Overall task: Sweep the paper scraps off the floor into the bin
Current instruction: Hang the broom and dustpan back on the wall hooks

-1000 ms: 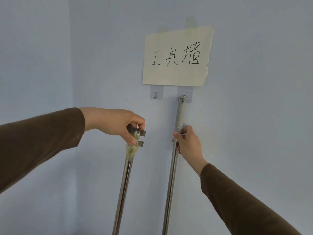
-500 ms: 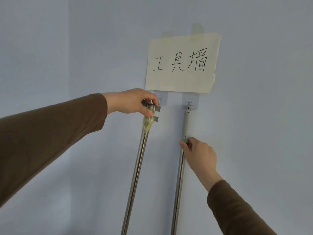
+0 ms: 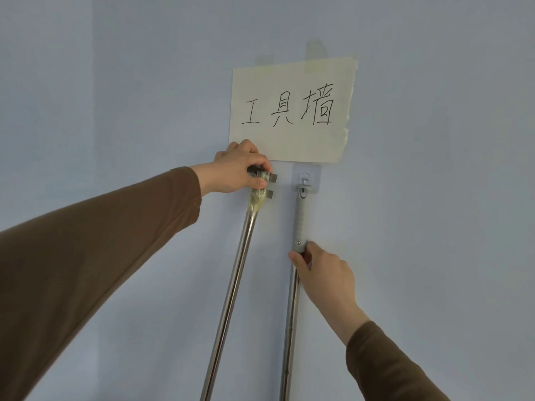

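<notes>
Steel is what both hands have hold of: two long shiny poles standing against a pale blue wall (image 3: 115,111), seen from the head camera, the only view there is. The left hand (image 3: 237,169) is curled over the taped top of the left pole (image 3: 234,285), fingers wrapped round it, with two small grey tabs sticking out to the right just under the knuckles. That pole leans, its top close below the paper sign (image 3: 292,111) taped to the wall and its foot running out of the bottom of the picture. The right hand (image 3: 321,273) grips the right pole (image 3: 291,328) just under its grey handle sleeve (image 3: 301,221), thumb and fingers closed round the shaft. The top of that sleeve hangs from a small clear hook (image 3: 305,178) stuck to the wall just below the sign. A second hook may sit behind the left hand, but it is hidden.

No paper scraps, floor or bin are in view, so where they lie cannot be told. Both pole heads are also out of sight, so which is the broom and which the dustpan is unclear.

Judging by this, the step in hand concerns the tools at the wall, not sweeping itself; whether they are being fetched or hung up is not certain from this moment alone. If fetching, the next move calls for lifting the right pole's loop up and clear of the hook before drawing it away, and keeping the left pole from swinging.
</notes>
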